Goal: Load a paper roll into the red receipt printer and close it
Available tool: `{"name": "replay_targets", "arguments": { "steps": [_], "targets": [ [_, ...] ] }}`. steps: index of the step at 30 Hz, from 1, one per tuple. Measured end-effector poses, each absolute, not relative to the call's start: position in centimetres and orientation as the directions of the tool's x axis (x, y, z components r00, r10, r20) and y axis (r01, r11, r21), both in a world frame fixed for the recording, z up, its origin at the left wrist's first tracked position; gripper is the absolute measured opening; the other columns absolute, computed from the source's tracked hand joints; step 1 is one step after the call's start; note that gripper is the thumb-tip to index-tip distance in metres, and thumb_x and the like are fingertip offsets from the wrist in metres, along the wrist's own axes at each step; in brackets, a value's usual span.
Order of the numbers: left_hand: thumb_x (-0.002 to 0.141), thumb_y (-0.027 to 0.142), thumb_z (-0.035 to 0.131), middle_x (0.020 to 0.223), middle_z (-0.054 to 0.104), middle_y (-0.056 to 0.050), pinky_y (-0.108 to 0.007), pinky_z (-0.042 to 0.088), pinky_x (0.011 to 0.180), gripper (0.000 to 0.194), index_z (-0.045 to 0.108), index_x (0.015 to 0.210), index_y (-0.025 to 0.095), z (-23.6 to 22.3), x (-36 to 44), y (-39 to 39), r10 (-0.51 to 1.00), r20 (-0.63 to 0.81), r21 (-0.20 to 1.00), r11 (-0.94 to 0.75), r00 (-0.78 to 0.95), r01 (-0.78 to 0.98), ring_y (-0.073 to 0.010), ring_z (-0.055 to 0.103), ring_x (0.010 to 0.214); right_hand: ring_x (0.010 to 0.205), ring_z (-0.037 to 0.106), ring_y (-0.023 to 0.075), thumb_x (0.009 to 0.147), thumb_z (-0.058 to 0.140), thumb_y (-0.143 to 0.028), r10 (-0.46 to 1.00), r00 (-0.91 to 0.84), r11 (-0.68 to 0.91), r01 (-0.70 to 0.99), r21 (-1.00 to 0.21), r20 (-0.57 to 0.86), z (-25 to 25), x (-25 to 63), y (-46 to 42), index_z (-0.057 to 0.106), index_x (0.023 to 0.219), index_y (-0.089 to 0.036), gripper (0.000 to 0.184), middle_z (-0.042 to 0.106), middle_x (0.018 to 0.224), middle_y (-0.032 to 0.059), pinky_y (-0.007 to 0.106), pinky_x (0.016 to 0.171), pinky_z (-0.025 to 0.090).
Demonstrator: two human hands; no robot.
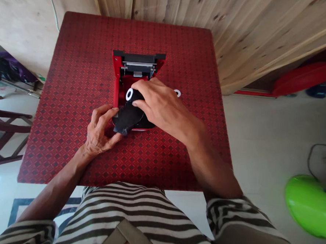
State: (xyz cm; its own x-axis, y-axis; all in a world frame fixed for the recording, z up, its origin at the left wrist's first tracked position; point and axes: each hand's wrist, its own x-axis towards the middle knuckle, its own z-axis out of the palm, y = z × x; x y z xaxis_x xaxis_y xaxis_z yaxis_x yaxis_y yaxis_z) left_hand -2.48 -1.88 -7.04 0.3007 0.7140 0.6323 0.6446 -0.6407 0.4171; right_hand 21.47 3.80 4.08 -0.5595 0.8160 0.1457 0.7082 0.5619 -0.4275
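Note:
A small red and black printer (119, 69) with its lid open stands in the middle of a table under a red patterned cloth (78, 58). My right hand (157, 103) is closed round a black roll with a white core (131, 95), held over the printer's open bay. A loose black strip (127, 119) hangs from the roll toward me. My left hand (98, 131) pinches the strip's near end at the printer's front left corner.
A small white ring (177, 93) lies on the cloth just right of the printer. A wooden plank wall (240, 27) rises behind the table. A dark folding chair (2, 127) stands at the left, a bright green object (307, 204) on the floor at the right.

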Motion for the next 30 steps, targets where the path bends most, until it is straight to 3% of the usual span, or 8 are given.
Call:
{"name": "replay_targets", "arguments": {
  "steps": [4,8,15,21,24,27,30],
  "targets": [
    [0.093,0.050,0.079,0.139,0.065,-0.013,-0.049,0.063,0.105,0.073,0.049,0.155,0.026,-7.1,-2.4,-2.0,0.726,0.625,0.430,-0.627,0.287,0.649,-0.0308,0.067,0.127,0.107,0.072,0.0303,0.102,0.053,-0.007,0.842,-0.536,0.531,0.803,-0.271,0.062,2.4,19.4,5.7,0.067,0.128,-0.014,0.030,0.078,0.106,0.0134,0.045,0.100,0.054],
    [0.094,0.050,0.079,0.140,0.064,-0.014,-0.049,0.063,0.106,0.072,0.049,0.155,0.026,-7.2,-2.3,-2.2,0.734,0.617,0.444,-0.621,0.282,0.646,-0.0307,0.066,0.129,0.097,0.075,0.0306,0.100,0.055,-0.005,0.852,-0.523,0.506,0.831,-0.229,-0.013,2.2,18.6,6.5,0.069,0.129,-0.014,0.034,0.080,0.098,0.0140,0.044,0.095,0.054],
    [0.094,0.051,0.078,0.141,0.065,-0.013,-0.052,0.063,0.107,0.070,0.050,0.153,0.027,-7.3,-2.3,-2.2,0.749,0.601,0.453,-0.606,0.278,0.653,-0.0312,0.066,0.130,0.106,0.076,0.0335,0.099,0.057,-0.007,0.819,-0.570,0.552,0.813,-0.183,-0.065,1.0,18.2,8.0,0.076,0.117,-0.014,0.027,0.081,0.105,0.0154,0.052,0.103,0.054],
    [0.093,0.050,0.079,0.142,0.064,-0.013,-0.051,0.061,0.109,0.072,0.049,0.155,0.027,-7.2,-2.4,-2.1,0.742,0.606,0.452,-0.617,0.286,0.644,-0.0311,0.066,0.130,0.108,0.075,0.0311,0.098,0.060,-0.006,0.813,-0.577,0.534,0.792,-0.296,-0.079,1.0,18.7,8.1,0.077,0.112,-0.014,0.024,0.081,0.112,0.0157,0.045,0.099,0.055],
    [0.094,0.049,0.079,0.141,0.065,-0.013,-0.051,0.062,0.108,0.072,0.048,0.155,0.026,-7.1,-2.4,-2.1,0.736,0.609,0.439,-0.622,0.294,0.648,-0.0312,0.066,0.130,0.115,0.075,0.0274,0.103,0.052,-0.006,0.804,-0.594,0.522,0.728,-0.445,-0.026,2.4,20.0,7.0,0.076,0.121,-0.014,0.032,0.081,0.121,0.0135,0.041,0.104,0.053],
    [0.095,0.049,0.078,0.140,0.064,-0.014,-0.050,0.062,0.107,0.071,0.048,0.155,0.026,-7.0,-2.4,-2.0,0.730,0.614,0.432,-0.628,0.299,0.647,-0.0310,0.066,0.129,0.120,0.074,0.0227,0.111,0.048,-0.020,0.795,-0.601,0.512,0.592,-0.622,0.083,3.4,21.6,5.5,0.075,0.130,-0.020,0.033,0.080,0.129,0.0074,0.037,0.106,0.052],
    [0.094,0.047,0.079,0.139,0.064,-0.014,-0.048,0.062,0.108,0.070,0.049,0.154,0.025,-6.8,-2.4,-2.0,0.721,0.625,0.433,-0.640,0.301,0.634,-0.0295,0.066,0.129,0.118,0.074,0.0241,0.106,0.066,-0.034,0.786,-0.595,0.530,0.509,-0.678,0.167,3.2,22.4,4.4,0.074,0.131,-0.019,0.030,0.080,0.127,0.0076,0.039,0.105,0.054]
  ]
}}
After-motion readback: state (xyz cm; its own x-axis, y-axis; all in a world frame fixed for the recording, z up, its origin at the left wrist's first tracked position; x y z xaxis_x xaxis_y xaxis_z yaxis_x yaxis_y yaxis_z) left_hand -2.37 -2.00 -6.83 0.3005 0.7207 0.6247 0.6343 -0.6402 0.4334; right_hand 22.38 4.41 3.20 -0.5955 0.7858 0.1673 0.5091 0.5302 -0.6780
